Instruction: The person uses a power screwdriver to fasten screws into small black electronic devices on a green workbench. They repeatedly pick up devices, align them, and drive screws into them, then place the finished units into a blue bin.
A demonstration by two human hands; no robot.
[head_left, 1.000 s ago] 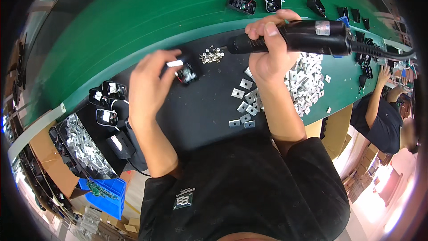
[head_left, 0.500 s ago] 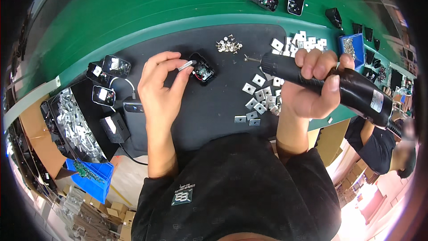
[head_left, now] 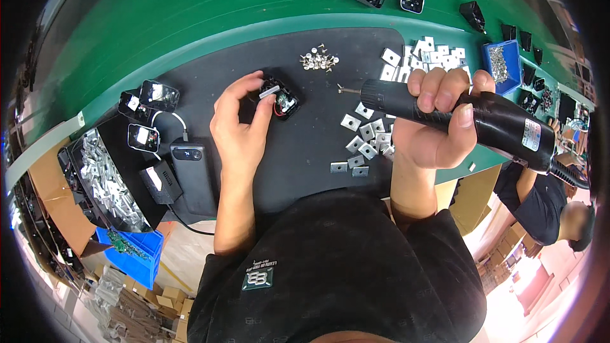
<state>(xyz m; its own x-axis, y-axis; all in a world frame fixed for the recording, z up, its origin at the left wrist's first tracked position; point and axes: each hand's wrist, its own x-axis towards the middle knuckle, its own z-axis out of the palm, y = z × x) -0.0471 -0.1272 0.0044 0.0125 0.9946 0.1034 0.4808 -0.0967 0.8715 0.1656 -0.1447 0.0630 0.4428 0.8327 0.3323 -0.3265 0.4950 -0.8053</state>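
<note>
My left hand (head_left: 236, 128) pinches a small silver metal plate (head_left: 269, 92) between thumb and fingers. It holds the plate at the open black housing (head_left: 291, 109), which has a circuit board and a red wire inside; whether the plate touches the housing I cannot tell. My right hand (head_left: 438, 124) is wrapped round a black electric screwdriver (head_left: 508, 132), held over the mat with its bit pointing left. A screw (head_left: 341, 87) appears to sit at the bit's tip. Loose screws (head_left: 319, 60) lie in a small heap beyond the housing.
Square metal plates with holes (head_left: 366, 132) lie under and beyond the screwdriver. A blue bin of screws (head_left: 502, 67) stands far right. At left are a power bank (head_left: 192, 178), small screened devices (head_left: 143, 138) and a box of metal parts (head_left: 111, 181). A person (head_left: 534, 206) works at right.
My left hand has moved slightly right, bringing the metal plate over to the black housing. The screwdriver has shifted a little left in the picture, still in my right hand.
</note>
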